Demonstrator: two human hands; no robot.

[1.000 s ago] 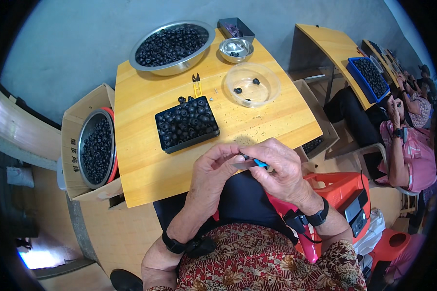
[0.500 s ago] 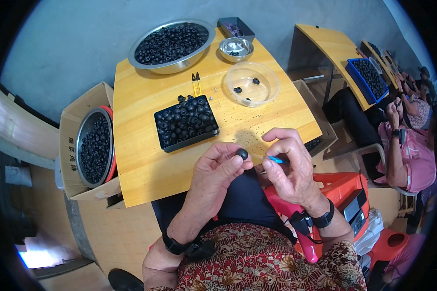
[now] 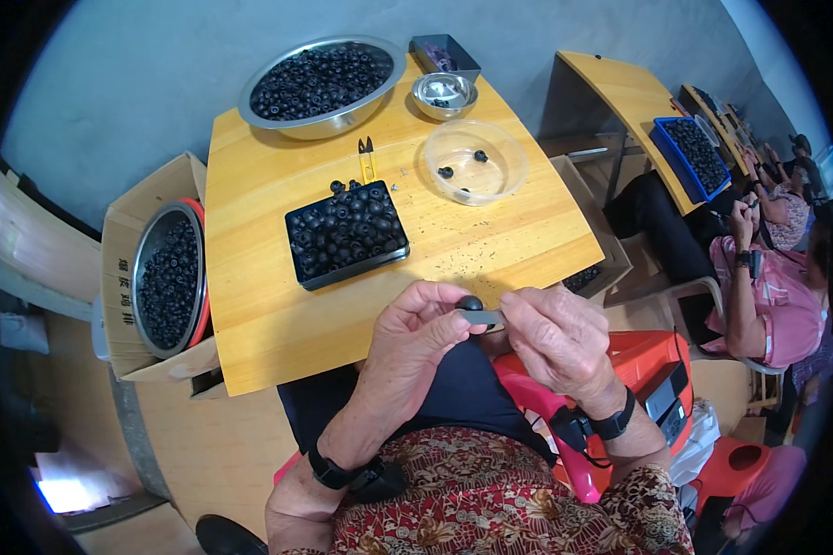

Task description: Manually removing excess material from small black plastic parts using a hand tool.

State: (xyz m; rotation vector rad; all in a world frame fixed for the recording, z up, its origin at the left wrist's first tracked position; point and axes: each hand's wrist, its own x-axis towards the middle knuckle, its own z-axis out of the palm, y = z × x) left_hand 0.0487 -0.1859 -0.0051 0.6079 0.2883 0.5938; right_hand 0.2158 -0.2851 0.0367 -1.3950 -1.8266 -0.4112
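Observation:
Over the near edge of the table, my left hand (image 3: 421, 324) pinches a small black ball-like part (image 3: 469, 302) between thumb and fingers. My right hand (image 3: 560, 338) is closed on a flat grey blade-like strip (image 3: 481, 316), which crosses just under the part; its handle end is hidden in the fingers. Ahead of my left hand, a black tray (image 3: 356, 266) is heaped with more of these parts. Farther off lie yellow-handled snips (image 3: 367, 166), points away from me. A clear plastic bowl (image 3: 518, 176) holds a few dark parts.
At the far edge stand a large steel basin (image 3: 338, 125) full of parts, a small steel bowl (image 3: 444, 113) and a dark box (image 3: 473, 67). Left of the table, a cardboard box (image 3: 120, 268) holds another basin. People sit at tables to the right, near a blue tray (image 3: 713, 192).
My right hand has come in to meet the left, and the grey strip now lies against the part. The blue piece seen in its fingers earlier is now hidden.

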